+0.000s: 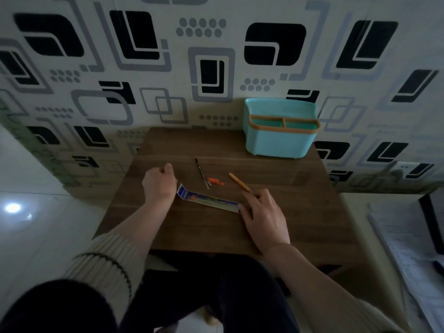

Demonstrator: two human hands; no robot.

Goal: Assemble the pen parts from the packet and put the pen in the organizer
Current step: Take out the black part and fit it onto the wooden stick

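Note:
A blue and white pen packet lies flat on the wooden table. Beyond it lie a thin black refill, a small orange cap and a yellow-orange barrel, each apart from the others. My left hand is curled into a fist by the packet's left end, with nothing seen in it. My right hand rests on the table with its fingers apart, its thumb at the packet's right end and its fingertips over the barrel's near end. A turquoise organizer with an orange rim stands at the back right.
The table stands against a patterned wall. The organizer's compartments look empty. White floor tiles lie to the left. Papers rest on a surface at the right. My dark-clad legs are under the table's near edge.

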